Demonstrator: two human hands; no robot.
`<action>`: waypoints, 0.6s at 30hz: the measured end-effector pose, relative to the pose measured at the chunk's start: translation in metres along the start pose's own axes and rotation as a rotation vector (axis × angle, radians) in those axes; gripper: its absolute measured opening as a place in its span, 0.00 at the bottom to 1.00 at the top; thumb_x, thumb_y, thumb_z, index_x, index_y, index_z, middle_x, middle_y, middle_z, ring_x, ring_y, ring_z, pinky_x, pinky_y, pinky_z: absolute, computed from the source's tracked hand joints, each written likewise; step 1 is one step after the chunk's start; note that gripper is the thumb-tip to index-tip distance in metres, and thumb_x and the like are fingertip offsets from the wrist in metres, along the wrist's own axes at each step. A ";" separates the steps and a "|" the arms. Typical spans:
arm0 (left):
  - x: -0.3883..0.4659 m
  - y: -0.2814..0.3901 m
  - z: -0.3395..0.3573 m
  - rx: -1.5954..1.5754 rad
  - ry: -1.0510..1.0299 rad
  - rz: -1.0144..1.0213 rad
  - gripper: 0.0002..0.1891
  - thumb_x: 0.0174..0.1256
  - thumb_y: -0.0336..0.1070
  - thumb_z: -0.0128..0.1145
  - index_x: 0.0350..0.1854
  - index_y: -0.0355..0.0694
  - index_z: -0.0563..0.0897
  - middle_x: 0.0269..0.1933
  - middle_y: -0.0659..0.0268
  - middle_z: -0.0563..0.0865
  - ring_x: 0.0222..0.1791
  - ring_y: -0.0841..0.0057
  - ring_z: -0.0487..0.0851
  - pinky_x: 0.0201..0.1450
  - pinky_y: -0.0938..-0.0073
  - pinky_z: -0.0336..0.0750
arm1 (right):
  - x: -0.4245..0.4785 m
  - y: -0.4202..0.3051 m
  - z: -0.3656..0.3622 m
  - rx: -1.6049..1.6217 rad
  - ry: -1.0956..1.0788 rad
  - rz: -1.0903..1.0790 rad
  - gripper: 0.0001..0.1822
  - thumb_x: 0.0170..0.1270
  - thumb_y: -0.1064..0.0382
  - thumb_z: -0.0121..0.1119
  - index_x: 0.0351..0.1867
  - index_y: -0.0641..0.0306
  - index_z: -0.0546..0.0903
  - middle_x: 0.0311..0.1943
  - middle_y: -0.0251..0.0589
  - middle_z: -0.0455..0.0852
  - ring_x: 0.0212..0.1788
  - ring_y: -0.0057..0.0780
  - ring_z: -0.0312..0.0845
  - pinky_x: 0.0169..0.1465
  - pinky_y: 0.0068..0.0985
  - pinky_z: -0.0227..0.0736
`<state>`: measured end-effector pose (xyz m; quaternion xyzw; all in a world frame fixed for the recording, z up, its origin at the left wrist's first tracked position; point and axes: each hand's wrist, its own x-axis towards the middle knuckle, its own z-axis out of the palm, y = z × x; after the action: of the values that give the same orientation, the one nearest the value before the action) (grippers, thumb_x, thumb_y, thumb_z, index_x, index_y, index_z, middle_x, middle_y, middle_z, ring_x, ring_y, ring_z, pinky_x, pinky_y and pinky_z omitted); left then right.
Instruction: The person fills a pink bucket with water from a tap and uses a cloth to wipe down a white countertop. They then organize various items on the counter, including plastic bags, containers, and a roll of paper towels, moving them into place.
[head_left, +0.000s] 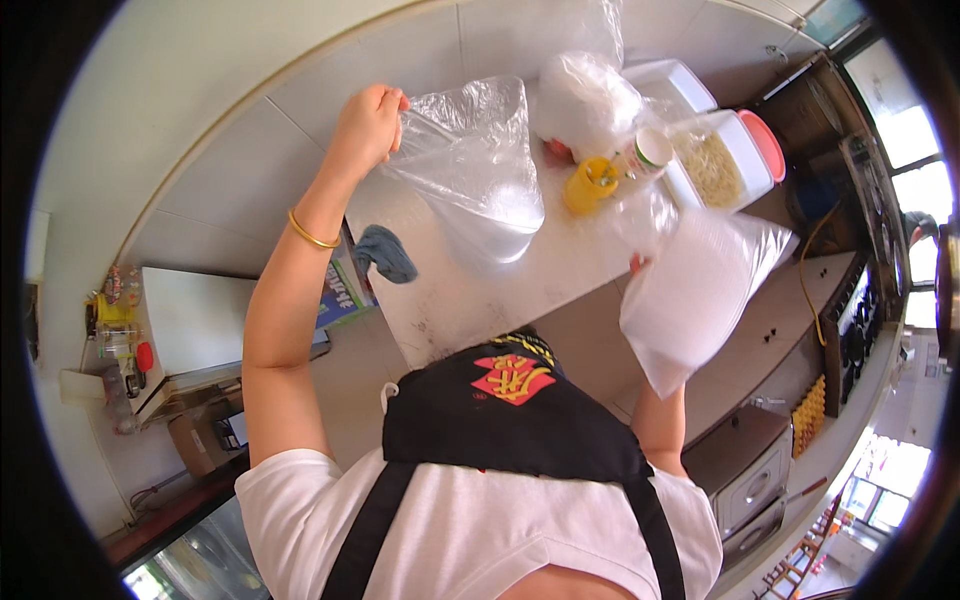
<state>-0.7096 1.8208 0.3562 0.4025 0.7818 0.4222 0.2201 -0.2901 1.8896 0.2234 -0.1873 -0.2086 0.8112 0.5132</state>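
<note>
My left hand (375, 124), raised at the upper left, is closed on the gathered top of a clear plastic bag (480, 165). The bag hangs over the white table (442, 307), its rounded bottom at or just above the surface; a whitish or clear content cannot be told. On the right, a stack of thin translucent plastic sheets or bags (690, 285) covers most of my right hand (639, 262). Only a fingertip shows at its left edge, so its grip is hidden. A yellow container (590, 185) and a paper cup (652, 148) stand between the two.
A blue-grey cloth (386, 253) lies at the table's left edge. Behind the cup are a white bin of pale shredded food or noodles (709, 169), a pink-red lid (763, 146) and a filled plastic bag (585, 97). A stove (855, 330) and a yellow hose (814, 277) are at the right.
</note>
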 end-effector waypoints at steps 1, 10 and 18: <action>-0.007 -0.015 0.012 -0.032 -0.003 -0.008 0.15 0.71 0.39 0.39 0.31 0.36 0.74 0.12 0.70 0.70 0.08 0.84 0.65 0.11 0.80 0.60 | 0.008 0.000 0.011 0.019 -0.053 -0.002 0.28 0.52 0.50 0.55 0.51 0.68 0.74 0.44 0.46 0.80 0.45 0.37 0.77 0.51 0.31 0.72; -0.103 -0.043 0.007 -0.021 -0.306 -0.144 0.13 0.63 0.39 0.54 0.39 0.32 0.72 0.16 0.64 0.77 0.09 0.80 0.72 0.14 0.78 0.65 | 0.036 0.033 0.085 0.103 -0.360 0.120 0.28 0.54 0.50 0.54 0.52 0.68 0.74 0.46 0.46 0.80 0.47 0.36 0.76 0.52 0.31 0.71; -0.129 -0.046 0.017 -0.146 -0.320 -0.052 0.13 0.59 0.38 0.56 0.37 0.32 0.79 0.25 0.58 0.82 0.17 0.82 0.75 0.21 0.78 0.71 | 0.029 0.116 0.109 0.111 -0.471 0.475 0.28 0.56 0.49 0.54 0.53 0.68 0.73 0.47 0.46 0.80 0.48 0.35 0.76 0.54 0.30 0.70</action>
<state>-0.6438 1.7094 0.3092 0.4271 0.7142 0.4027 0.3813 -0.4454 1.8553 0.2514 -0.0098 -0.2277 0.9391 0.2570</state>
